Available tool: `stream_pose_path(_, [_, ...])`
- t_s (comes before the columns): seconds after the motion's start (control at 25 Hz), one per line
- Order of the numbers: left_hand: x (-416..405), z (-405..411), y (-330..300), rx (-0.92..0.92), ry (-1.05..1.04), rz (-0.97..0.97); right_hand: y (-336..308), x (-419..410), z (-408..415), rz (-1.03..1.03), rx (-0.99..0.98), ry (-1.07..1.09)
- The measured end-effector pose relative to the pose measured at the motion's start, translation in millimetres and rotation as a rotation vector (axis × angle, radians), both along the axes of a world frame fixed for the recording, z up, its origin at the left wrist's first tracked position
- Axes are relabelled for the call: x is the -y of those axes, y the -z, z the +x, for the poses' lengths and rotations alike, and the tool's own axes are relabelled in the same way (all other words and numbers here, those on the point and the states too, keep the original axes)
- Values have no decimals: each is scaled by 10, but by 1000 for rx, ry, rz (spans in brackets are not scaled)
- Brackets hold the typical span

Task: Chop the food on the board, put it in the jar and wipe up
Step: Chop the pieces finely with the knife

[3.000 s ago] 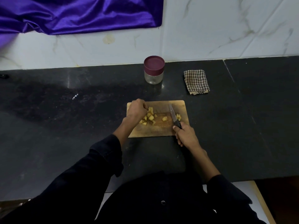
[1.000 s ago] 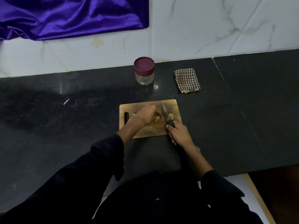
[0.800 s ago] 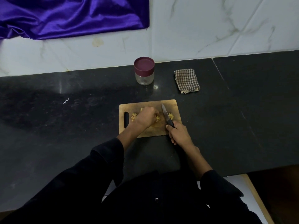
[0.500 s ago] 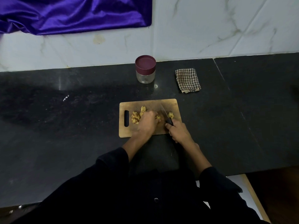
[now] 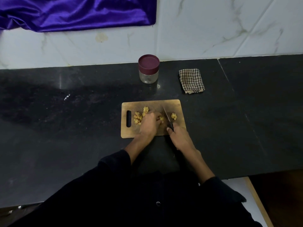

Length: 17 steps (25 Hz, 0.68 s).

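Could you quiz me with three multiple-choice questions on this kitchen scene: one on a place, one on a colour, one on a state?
1. Where is the checked cloth?
A. right of the jar
B. on the board
C. under the board

2. What colour is the jar's lid?
A. green
B. maroon
C. white

3. What is the right hand doing?
A. resting flat
B. gripping the knife
C. lifting the jar

Answers: 1 A, it lies on the counter beside the jar. 2 B, dark reddish cap. 3 B, fingers wrap the handle, blade on the board.
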<state>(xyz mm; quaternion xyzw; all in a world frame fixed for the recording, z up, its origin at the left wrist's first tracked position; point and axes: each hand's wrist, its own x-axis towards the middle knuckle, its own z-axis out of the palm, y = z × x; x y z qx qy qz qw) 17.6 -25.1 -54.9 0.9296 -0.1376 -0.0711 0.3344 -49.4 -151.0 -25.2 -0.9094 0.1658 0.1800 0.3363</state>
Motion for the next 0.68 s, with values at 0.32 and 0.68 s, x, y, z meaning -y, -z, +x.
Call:
stream_pose_path(0.32, [16,29,-19,-43,-18,14,32,-140,-118,-51,37,-39])
stream_pose_path(0.68, [19,41,-59,-41,-38,0,7,-285,-102,-75,-24,5])
